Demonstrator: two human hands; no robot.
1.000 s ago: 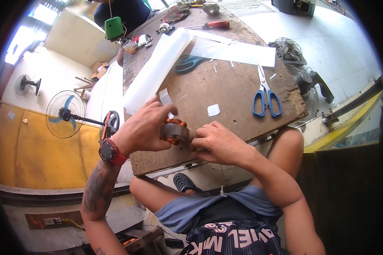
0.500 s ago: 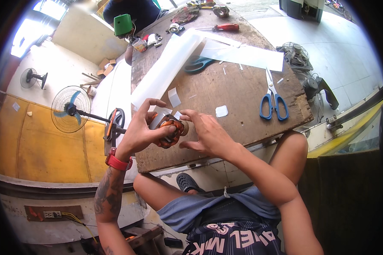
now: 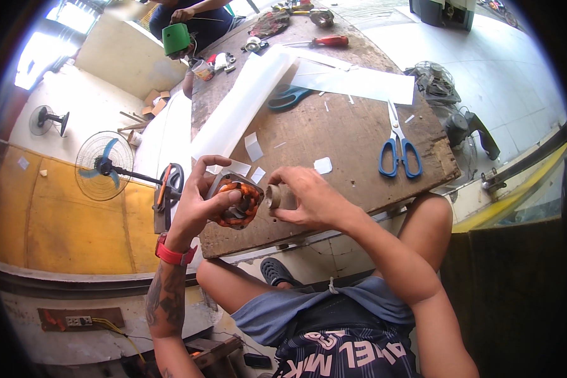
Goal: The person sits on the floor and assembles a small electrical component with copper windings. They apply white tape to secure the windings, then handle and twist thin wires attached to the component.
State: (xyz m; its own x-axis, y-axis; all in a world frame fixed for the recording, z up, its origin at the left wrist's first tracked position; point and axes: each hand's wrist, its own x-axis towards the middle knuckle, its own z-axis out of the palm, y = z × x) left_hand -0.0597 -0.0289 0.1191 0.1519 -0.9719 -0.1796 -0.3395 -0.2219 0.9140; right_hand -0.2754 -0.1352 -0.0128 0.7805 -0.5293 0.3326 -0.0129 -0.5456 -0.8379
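Observation:
In my left hand [image 3: 196,205] is a motor stator [image 3: 251,203], a squarish metal core with orange-copper windings round its open middle. My thumb lies across the windings, and the fingers wrap the far side. My right hand [image 3: 318,196] pinches a small tan hollow ring [image 3: 272,196], perhaps a roll of tape, just to the right of the stator. A narrow gap separates the two. Beyond them on the wooden table [image 3: 353,189] lie small white sheet pieces, among them a rounded square [image 3: 322,166]. Blue-handled scissors [image 3: 397,151] rest at the right.
A rolled translucent sheet [image 3: 246,101] crosses the table, with teal-handled scissors [image 3: 288,97] beside it. Further back are a red screwdriver [image 3: 331,41] and a cup [image 3: 202,70]. Another person [image 3: 198,19] works at the far left. A fan [image 3: 105,166] stands left of the table.
My right hand has closed on the tan ring and drawn it rightward off the stator. My left hand has tilted the stator, so its wound face shows more.

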